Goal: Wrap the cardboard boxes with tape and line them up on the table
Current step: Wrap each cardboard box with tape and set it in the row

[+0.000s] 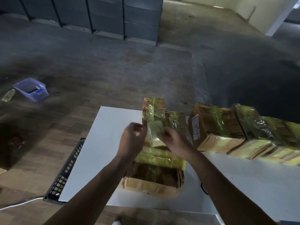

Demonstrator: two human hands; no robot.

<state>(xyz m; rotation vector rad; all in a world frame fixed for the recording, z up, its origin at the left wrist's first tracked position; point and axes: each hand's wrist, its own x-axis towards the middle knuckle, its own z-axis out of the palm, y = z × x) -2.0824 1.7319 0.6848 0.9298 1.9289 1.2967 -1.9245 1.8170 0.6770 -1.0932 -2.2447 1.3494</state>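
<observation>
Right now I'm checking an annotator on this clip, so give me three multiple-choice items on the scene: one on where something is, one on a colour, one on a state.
1. Where does the translucent purple plastic tub sit?
A. on a chair
B. on the floor, off to the left of the white table
C. hanging on a wall

2. What colour is the tape wound round the brown cardboard boxes?
A. red
B. black
C. yellow-green

3. What is the right hand doing?
A. gripping the yellowish roll of tape
B. lying flat on the table
C. hanging idle

Answers:
1 B, it stands on the dark floor beside a bottle.
2 C, every wrapped box shows glossy yellow-green bands.
3 A, its fingers curl round the roll above the nearest box.
</observation>
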